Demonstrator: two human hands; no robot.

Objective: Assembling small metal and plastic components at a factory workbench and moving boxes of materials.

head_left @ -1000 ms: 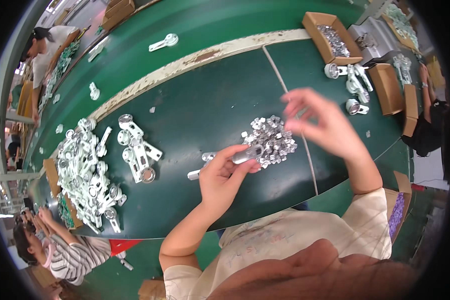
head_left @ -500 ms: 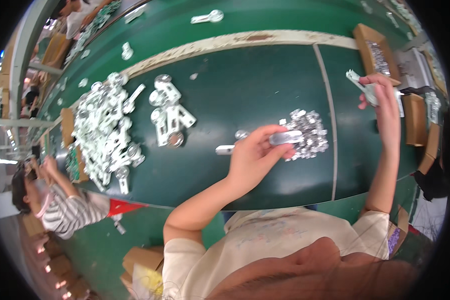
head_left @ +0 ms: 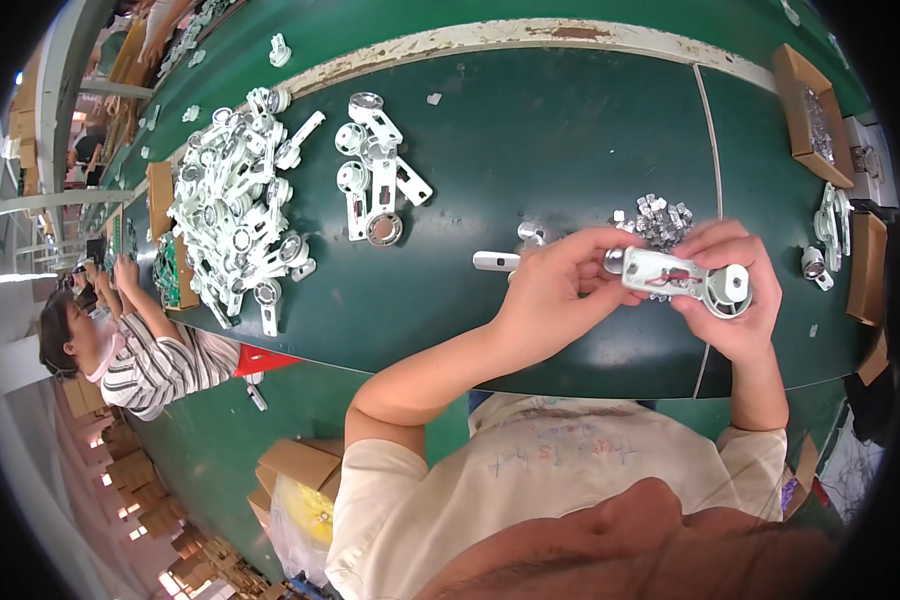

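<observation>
In front of me both hands are close together around a white plastic housing (head_left: 660, 270). It has a long body with red wires inside and a round ring at its right end. My right hand (head_left: 745, 300) is closed around that ring end. My left hand (head_left: 565, 295) is closed at the other end, with the rounded tip of a shiny silvery cover (head_left: 614, 261) showing between its fingers; the rest of the cover is hidden. Just beyond the hands is a heap of small shiny metal pieces (head_left: 660, 215), partly covered by them. A white oblong part (head_left: 495, 261) lies left of my left hand.
A big pile of white housings (head_left: 235, 200) covers the table's left side, with a smaller group (head_left: 380, 175) beside it. At the right stand a cardboard box (head_left: 795, 110) of small parts and another box (head_left: 867, 270). A co-worker (head_left: 155, 350) sits at the left.
My right hand has come leftward from the right side of the table with the white housing, meeting my left hand. The housing now lies between both hands. The whole view has shifted somewhat.
</observation>
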